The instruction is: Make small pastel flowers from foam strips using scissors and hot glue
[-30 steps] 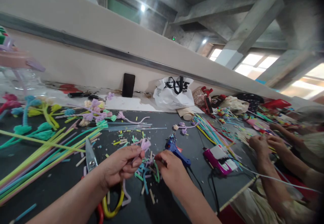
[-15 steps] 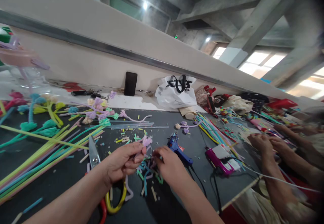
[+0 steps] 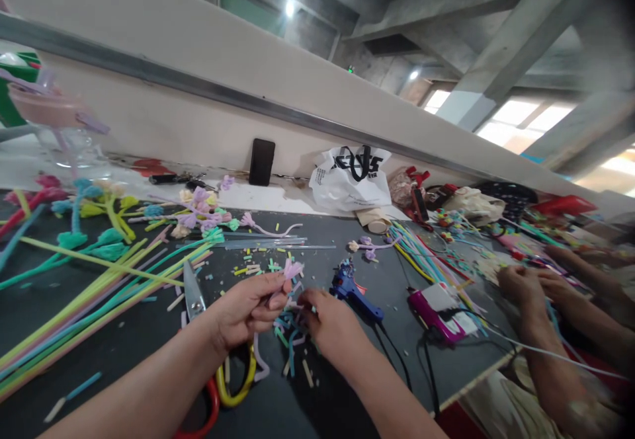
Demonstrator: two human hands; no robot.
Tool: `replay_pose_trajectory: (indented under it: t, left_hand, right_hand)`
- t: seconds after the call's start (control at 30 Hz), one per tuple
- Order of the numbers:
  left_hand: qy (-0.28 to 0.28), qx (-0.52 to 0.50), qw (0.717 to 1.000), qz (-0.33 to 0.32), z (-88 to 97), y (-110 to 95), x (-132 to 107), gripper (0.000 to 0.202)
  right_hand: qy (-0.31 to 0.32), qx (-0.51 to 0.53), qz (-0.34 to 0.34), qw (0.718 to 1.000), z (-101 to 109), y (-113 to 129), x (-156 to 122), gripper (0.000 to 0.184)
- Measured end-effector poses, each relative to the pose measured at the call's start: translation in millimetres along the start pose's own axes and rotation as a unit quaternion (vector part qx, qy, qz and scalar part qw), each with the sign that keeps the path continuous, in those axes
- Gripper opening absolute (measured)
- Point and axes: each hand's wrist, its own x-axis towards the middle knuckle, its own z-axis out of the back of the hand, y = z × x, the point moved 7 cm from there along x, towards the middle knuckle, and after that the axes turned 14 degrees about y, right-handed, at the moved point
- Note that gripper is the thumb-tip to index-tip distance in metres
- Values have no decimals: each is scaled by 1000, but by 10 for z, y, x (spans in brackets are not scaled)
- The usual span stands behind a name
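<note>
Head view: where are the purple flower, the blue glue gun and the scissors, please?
purple flower point(image 3: 290, 269), head view, on its fluffy petals.
blue glue gun point(image 3: 354, 293), head view, on the middle of its body.
scissors point(image 3: 193, 295), head view, on the metal blades.

Scissors point(image 3: 194, 297) left of the left hand point(image 3: 247, 308), glue gun point(image 3: 353, 289) right of the right hand point(image 3: 330, 322), phone point(image 3: 261, 161) behind.

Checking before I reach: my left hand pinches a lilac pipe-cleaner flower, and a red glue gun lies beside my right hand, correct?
No: the head view shows the glue gun is blue, not red. The left hand does pinch the lilac flower, and the gun lies beside the right hand.
</note>
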Motion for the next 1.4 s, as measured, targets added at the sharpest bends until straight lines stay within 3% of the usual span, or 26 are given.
replay_pose_trajectory:
  t: [0.1, 0.27, 0.4, 0.7, 1.1, 1.27, 1.4]
  left_hand:
    - [2, 5, 1000, -6, 3, -2, -3, 16]
    - [1, 3, 1000, 1, -7, -1, -5, 14]
    - [-6, 4, 1000, 0, -12, -9, -7, 15]
    - [1, 5, 1000, 0, -4, -4, -3, 14]
    - [0, 0, 1000, 8, -19, 9, -16, 15]
    - [-1, -1, 1000, 14, -12, 25, -28, 15]
    - [-3, 4, 1000, 11, -14, 22, -35, 15]
  right_hand:
    - [40, -23, 14, 999, -42, 54, -20, 19]
    - [25, -37, 16, 999, 45, 60, -39, 19]
    - [57, -46, 19, 997, -23, 36, -20, 20]
    - [-41, 70, -9, 997, 171, -201, -8, 11]
    - [-27, 41, -36, 998, 205, -334, -384, 16]
    - [6, 45, -47, 998, 81, -421, -530, 17]
    - [-3, 62, -39, 997, 44, -388, -541, 18]
